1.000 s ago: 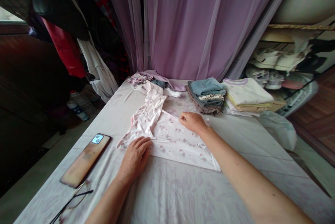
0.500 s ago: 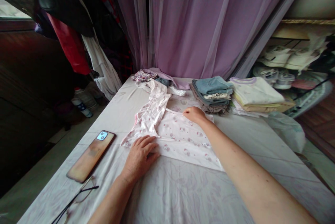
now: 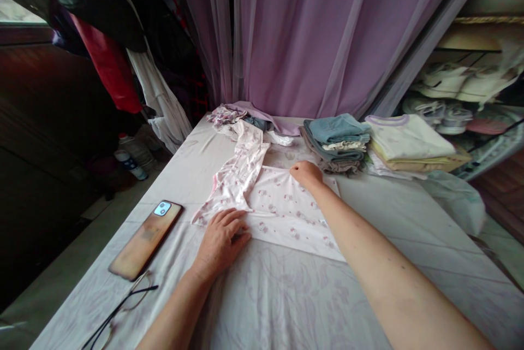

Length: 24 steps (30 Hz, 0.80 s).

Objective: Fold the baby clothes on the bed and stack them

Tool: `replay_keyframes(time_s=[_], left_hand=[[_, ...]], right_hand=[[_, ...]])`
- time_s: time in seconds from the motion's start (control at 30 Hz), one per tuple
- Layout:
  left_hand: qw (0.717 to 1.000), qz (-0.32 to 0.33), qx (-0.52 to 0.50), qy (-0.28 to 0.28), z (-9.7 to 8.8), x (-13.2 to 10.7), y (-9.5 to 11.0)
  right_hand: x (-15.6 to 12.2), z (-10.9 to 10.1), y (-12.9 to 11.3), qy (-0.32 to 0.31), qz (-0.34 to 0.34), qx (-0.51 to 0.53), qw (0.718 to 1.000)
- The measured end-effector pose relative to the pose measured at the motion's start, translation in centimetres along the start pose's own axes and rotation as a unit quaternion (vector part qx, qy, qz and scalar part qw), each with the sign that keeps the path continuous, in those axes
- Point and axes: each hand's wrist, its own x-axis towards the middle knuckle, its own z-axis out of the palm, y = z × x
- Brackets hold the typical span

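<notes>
A pale pink shirt (image 3: 278, 202) with small printed figures lies partly folded in the middle of the bed or table. Its left part is bunched, with a strip of cloth running towards the far pile. My left hand (image 3: 225, 235) rests flat on the near left edge, fingers stretched out. At the far edge, my right hand (image 3: 307, 174) is closed in a pinch on the cloth. My right forearm crosses over the shirt's right end and hides part of it.
On the left lie a phone (image 3: 146, 241) and eyeglasses (image 3: 123, 306). Loose clothes (image 3: 227, 115) are heaped at the back. Two folded stacks, one with blue clothes (image 3: 338, 130) and one with a white top (image 3: 409, 137), stand at the back right before a purple curtain (image 3: 303, 33).
The view has shifted slightly. Both hands keep nearly the same places on the shirt, and its right end shows a little less beside my forearm.
</notes>
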Motion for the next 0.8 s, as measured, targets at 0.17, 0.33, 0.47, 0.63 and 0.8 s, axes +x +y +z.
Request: replay_keyframes(time_s=[0.17,0.33,0.47,0.63,0.8], left_hand=[[1.0,0.004,-0.014,0.002,-0.4,0.5,0.2],[0.999,-0.029,0.022,-0.02,-0.5,2.5,1.2],[0.998,-0.007,0.034,-0.047,0.2,4.4,2.0],[0.998,-0.003,0.013,-0.056,1.3,5.0,1.9],[0.999,0.013,0.0,-0.048,1.5,4.7,1.6]], right_hand=[[1.2,-0.5,0.7,-0.051,0.007,0.022,0.998],[2.0,-0.9,0.8,-0.088,-0.012,0.024,0.996],[1.8,-0.9,0.5,-0.077,-0.005,0.017,0.997],[-0.3,-0.5,0.4,-0.015,-0.026,0.014,0.999],[-4.9,0.5,1.9,0.099,-0.163,0.027,0.981]])
